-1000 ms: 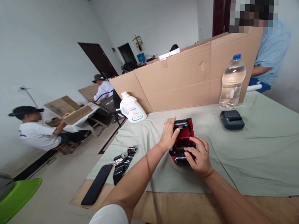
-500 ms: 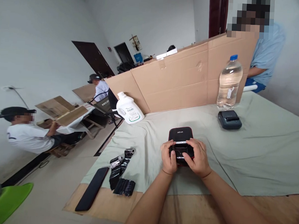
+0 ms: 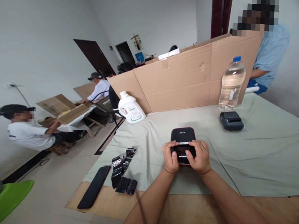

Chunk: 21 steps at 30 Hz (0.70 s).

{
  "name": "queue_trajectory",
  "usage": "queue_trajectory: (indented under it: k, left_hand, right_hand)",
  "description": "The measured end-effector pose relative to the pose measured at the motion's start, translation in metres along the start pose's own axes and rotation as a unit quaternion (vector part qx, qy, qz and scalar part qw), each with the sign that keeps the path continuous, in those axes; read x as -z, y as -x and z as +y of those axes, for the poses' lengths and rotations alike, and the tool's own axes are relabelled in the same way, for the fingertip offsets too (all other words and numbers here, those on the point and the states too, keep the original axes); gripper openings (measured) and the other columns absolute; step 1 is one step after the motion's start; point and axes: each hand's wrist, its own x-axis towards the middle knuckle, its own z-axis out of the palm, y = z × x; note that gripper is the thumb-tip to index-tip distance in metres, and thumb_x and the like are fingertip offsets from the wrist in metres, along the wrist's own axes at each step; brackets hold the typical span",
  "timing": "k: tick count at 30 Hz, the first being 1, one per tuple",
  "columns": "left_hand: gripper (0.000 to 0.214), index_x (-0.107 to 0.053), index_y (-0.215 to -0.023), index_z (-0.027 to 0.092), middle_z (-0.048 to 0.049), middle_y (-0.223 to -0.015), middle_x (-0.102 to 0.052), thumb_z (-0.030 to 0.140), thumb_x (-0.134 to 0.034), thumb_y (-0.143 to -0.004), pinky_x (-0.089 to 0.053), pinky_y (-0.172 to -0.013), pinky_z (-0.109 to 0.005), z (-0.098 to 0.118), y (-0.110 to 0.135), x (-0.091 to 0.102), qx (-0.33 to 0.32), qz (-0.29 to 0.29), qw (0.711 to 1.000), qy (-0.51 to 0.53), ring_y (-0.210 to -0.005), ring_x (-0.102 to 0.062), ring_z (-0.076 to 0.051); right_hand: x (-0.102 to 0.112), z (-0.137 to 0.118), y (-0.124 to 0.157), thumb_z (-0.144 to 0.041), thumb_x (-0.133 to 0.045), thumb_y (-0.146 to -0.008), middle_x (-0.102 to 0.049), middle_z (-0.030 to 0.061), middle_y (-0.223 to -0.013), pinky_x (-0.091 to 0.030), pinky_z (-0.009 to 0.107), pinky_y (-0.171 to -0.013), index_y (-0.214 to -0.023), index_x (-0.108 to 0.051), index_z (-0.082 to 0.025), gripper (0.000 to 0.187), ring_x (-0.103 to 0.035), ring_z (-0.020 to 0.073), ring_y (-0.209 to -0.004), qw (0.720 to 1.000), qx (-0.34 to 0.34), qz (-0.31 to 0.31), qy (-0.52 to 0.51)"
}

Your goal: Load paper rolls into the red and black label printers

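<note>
A black label printer (image 3: 183, 131) with a red rim lies on the cloth in front of me. My left hand (image 3: 171, 157) grips its left side, fingers bent over the edge and thumb on the near part. On the other side my right hand (image 3: 199, 157) holds it the same way, its thumb reaching inward over the front. Between the thumbs shows a shiny black surface (image 3: 181, 155), perhaps film; I cannot tell. Above that runs a thin white strip (image 3: 183, 143). The fingers cover both sides of the printer.
Left on the cloth lie unrolled black film rolls (image 3: 121, 162), a crumpled black film piece (image 3: 126, 185) and a dark phone (image 3: 94, 187). A white jug (image 3: 132, 107), a water bottle (image 3: 232, 84) and a small dark device (image 3: 231, 121) stand near a cardboard panel (image 3: 176, 81). Other people sit beyond.
The whole view has shifted slightly, moving things a little to the right. Both hands stay on the printer, and the right thumb has moved slightly over its front.
</note>
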Motion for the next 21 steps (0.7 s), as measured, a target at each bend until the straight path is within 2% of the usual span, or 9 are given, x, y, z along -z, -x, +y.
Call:
queue_trajectory:
  k: [5, 7, 9, 12, 15, 17, 19, 21]
  left_hand:
    - [0.032, -0.049, -0.106, 0.017, -0.0126, -0.099, -0.062, 0.039, -0.027, -0.095, -0.042, -0.092, -0.047, 0.003, 0.003, 0.001, 0.0, -0.003, 1.0, -0.025, -0.105, -0.059, -0.025]
    - [0.032, -0.048, -0.11, 0.017, -0.0151, -0.109, -0.061, 0.038, -0.028, -0.095, -0.039, -0.096, -0.05, 0.004, 0.007, 0.002, -0.011, -0.004, 0.999, -0.03, -0.113, -0.055, -0.027]
    - [0.037, -0.045, -0.119, 0.016, -0.0187, -0.127, -0.053, 0.039, -0.028, -0.095, -0.034, -0.102, -0.052, 0.001, 0.011, 0.003, -0.011, 0.003, 0.999, -0.037, -0.125, -0.047, -0.029]
    - [0.051, -0.037, -0.134, 0.014, -0.0211, -0.146, -0.034, 0.045, -0.025, -0.096, -0.028, -0.108, -0.053, -0.008, 0.018, 0.004, 0.043, 0.031, 0.998, -0.019, -0.136, -0.034, -0.03]
    - [0.059, -0.03, -0.143, 0.017, -0.019, -0.148, -0.032, 0.05, -0.019, -0.096, -0.033, -0.107, -0.048, -0.018, 0.023, 0.005, 0.122, 0.018, 0.992, 0.036, -0.136, -0.036, -0.027]
    - [0.061, -0.028, -0.145, 0.021, -0.0159, -0.151, -0.03, 0.054, -0.019, -0.095, -0.036, -0.107, -0.046, -0.02, 0.023, 0.006, 0.147, -0.004, 0.987, 0.061, -0.136, -0.037, -0.026]
    - [0.062, -0.03, -0.145, 0.024, -0.0118, -0.154, -0.026, 0.058, -0.021, -0.094, -0.036, -0.108, -0.044, -0.021, 0.016, 0.007, 0.149, -0.003, 0.986, 0.073, -0.138, -0.034, -0.025]
    - [0.062, -0.035, -0.143, 0.025, -0.0093, -0.154, -0.027, 0.06, -0.021, -0.093, -0.035, -0.109, -0.044, -0.022, -0.003, 0.007, 0.168, 0.002, 0.982, 0.08, -0.139, -0.032, -0.024]
  right_hand:
    - [-0.001, 0.0, 0.005, -0.028, -0.051, -0.084, -0.065, 0.0089, -0.095, -0.044, 0.045, -0.083, -0.105, -0.054, -0.02, 0.023, -0.058, 0.0272, -0.095, 1.0, 0.003, 0.01, -0.018]
    - [0.0, -0.001, 0.008, -0.025, -0.049, -0.085, -0.064, 0.0098, -0.103, -0.044, 0.047, -0.088, -0.112, -0.052, -0.02, 0.028, -0.057, 0.0279, -0.105, 0.999, 0.008, 0.013, -0.05]
    - [0.001, -0.002, 0.012, -0.026, -0.047, -0.086, -0.06, 0.0126, -0.117, -0.042, 0.051, -0.095, -0.12, -0.048, -0.018, 0.035, -0.052, 0.0295, -0.116, 0.997, 0.008, 0.011, -0.08]
    - [0.002, 0.002, 0.015, -0.03, -0.042, -0.089, -0.049, 0.0165, -0.133, -0.039, 0.055, -0.099, -0.128, -0.043, -0.017, 0.041, -0.046, 0.0314, -0.124, 0.994, -0.032, 0.027, -0.103]
    - [0.002, 0.008, 0.016, -0.029, -0.035, -0.092, -0.05, 0.0156, -0.131, -0.042, 0.051, -0.098, -0.132, -0.042, -0.018, 0.041, -0.049, 0.0287, -0.121, 0.988, -0.093, 0.023, -0.123]
    - [0.002, 0.012, 0.016, -0.029, -0.037, -0.092, -0.054, 0.0137, -0.125, -0.043, 0.05, -0.097, -0.132, -0.042, -0.019, 0.041, -0.052, 0.0275, -0.116, 0.987, -0.1, -0.005, -0.129]
    - [0.002, 0.014, 0.015, -0.03, -0.042, -0.091, -0.056, 0.0125, -0.122, -0.043, 0.05, -0.096, -0.13, -0.044, -0.02, 0.04, -0.053, 0.0275, -0.113, 0.987, -0.092, -0.022, -0.127]
    - [0.002, 0.014, 0.014, -0.029, -0.044, -0.09, -0.056, 0.0125, -0.121, -0.043, 0.05, -0.095, -0.126, -0.047, -0.02, 0.038, -0.052, 0.0278, -0.112, 0.988, -0.087, -0.019, -0.126]
